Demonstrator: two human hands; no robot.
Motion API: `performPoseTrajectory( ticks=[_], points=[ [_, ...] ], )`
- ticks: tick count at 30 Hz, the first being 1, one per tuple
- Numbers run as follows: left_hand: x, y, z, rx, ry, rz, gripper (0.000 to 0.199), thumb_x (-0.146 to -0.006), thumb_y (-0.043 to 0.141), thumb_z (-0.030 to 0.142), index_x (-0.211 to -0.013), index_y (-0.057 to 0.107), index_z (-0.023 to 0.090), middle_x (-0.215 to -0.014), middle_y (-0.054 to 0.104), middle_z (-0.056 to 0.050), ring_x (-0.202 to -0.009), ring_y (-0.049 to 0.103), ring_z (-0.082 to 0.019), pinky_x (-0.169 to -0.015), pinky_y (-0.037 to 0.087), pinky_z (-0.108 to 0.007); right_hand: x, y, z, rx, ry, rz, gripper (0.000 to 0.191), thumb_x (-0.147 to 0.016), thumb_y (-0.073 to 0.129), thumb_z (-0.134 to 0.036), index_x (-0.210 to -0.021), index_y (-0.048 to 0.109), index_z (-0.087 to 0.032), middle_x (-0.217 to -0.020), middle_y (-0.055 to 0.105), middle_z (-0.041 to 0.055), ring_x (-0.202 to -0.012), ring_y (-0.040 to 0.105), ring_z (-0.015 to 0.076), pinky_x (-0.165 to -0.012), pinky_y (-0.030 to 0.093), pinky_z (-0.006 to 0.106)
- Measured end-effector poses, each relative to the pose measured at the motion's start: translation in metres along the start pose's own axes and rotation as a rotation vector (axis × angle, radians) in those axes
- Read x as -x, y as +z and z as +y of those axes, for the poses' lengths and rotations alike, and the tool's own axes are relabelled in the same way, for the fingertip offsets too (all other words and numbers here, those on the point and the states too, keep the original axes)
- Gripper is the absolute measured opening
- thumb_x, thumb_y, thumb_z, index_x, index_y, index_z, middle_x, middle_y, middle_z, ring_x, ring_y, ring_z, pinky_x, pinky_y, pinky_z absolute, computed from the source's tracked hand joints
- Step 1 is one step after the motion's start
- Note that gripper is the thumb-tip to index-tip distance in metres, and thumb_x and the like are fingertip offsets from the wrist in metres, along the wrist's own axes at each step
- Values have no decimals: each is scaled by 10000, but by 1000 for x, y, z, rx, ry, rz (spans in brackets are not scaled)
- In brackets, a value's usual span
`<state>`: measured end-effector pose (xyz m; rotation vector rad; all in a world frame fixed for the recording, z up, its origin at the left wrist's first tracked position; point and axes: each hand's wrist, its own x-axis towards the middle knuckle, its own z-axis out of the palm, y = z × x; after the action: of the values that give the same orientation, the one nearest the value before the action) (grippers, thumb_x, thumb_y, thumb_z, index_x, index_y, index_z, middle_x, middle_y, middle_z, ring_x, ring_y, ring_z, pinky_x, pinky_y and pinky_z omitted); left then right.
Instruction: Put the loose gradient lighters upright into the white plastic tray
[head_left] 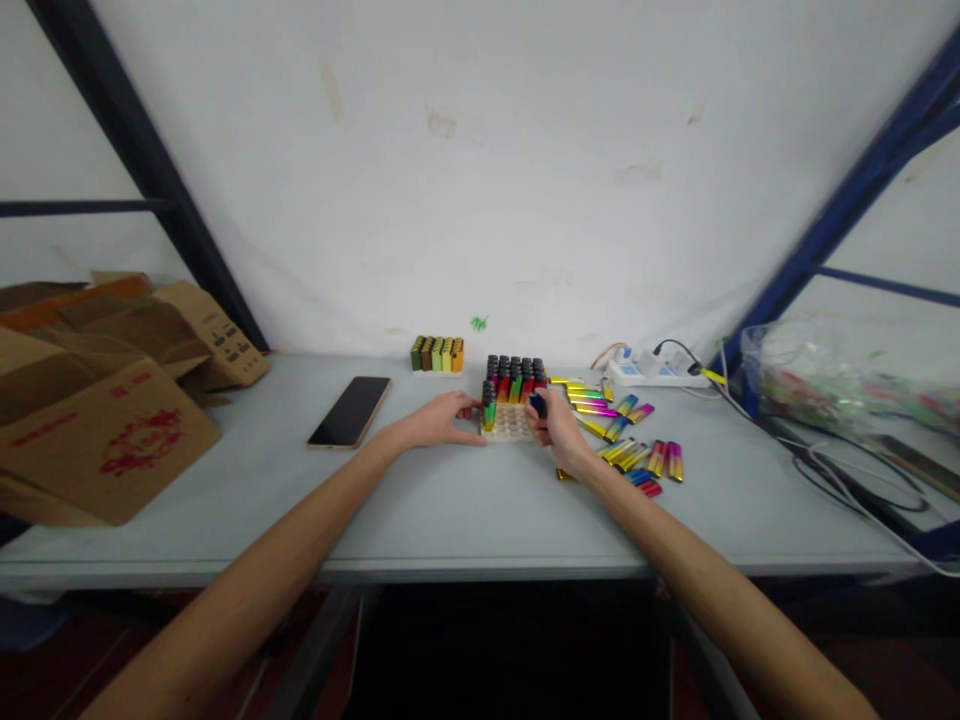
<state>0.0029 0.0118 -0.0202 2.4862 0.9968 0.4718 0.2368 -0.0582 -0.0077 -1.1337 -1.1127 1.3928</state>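
A white tray (511, 424) with rows of small holes stands in the middle of the table. Upright lighters (516, 378) with black tops fill its back rows, and a short column of lighters (489, 408) runs down its left side. My left hand (441, 420) rests at the tray's left edge, thumb and forefinger spread apart beside that column. Over the tray's right side, my right hand (561, 430) is closed around a lighter (538, 404), whose dark top shows; the rest of it is hidden by the fingers.
Loose shiny lighters (634, 455) lie to the right of the tray. Another block of lighters (438, 355) stands at the back. A phone (350, 412) lies on the left, near cardboard boxes (112, 430). A power strip (656, 370), cables and plastic bags (810, 370) are at right.
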Motion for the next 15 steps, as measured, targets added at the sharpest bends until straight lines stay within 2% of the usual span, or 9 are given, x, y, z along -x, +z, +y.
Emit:
performPoseTrajectory(
  ticks=[4,7,10,15],
  points=[
    [0,0,0,15,-7,17,698,-687,789,677,-1132,717,144,-1067,709,-108,-922,657,-282,-836,518,-341,-2,-3,-1,-57,-64,-68,472,-912,478,-669,-772,526,-221,-572,276,-88,-438,192,83,-416,160,206],
    [0,1,-1,16,2,17,694,-692,791,669,-1144,720,148,-1073,710,-107,-917,654,-278,-845,520,-344,-4,-4,1,-30,-182,-83,475,-886,543,-699,-919,597,-228,-661,410,-63,-495,341,97,-445,291,211],
    [-1,2,-2,12,2,22,698,-689,790,674,-1138,720,145,-1065,708,-105,-922,653,-280,-846,520,-344,-5,-3,5,97,-303,-86,447,-889,581,-669,-988,632,-236,-766,523,-26,-625,495,132,-543,444,241],
    [0,3,-2,26,-15,26,727,-679,795,685,-1146,710,134,-1037,715,-105,-934,657,-291,-838,511,-346,-5,-3,9,382,-532,77,362,-827,732,-566,-913,679,-218,-874,611,28,-829,571,178,-667,491,257]
  ],
)
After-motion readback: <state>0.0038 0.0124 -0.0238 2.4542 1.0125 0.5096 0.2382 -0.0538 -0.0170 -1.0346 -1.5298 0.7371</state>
